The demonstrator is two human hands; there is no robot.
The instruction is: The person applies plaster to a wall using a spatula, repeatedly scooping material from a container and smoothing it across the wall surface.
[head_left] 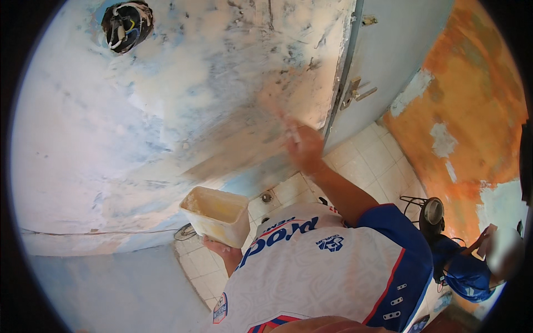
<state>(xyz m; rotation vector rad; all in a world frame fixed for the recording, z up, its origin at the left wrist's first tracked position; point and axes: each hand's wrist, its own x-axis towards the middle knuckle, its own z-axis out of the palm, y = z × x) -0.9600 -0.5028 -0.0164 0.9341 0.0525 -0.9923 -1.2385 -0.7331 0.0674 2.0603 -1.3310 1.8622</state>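
Left hand [217,245] grips tub [216,213]; blurred right hand [302,145], fingers unclear, meets patchy wall [166,100].

Rough patchy plaster wall [166,100]; seemingly plastic matt tub [216,213].

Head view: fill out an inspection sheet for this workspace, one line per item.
Surface: wall, patchy white and blue, with a fresh smeared band beside the right hand.
Job's things: cream plastic tub, open, resting on the left hand.
Clutter: fan on the tiled floor.
Grippers: right hand blurred against the wall; whether it holds a tool cannot be told.
Cables: loose wires in a round wall hole; thin wire low along the wall.
Surroundings: blue door, orange wall, another person at right.
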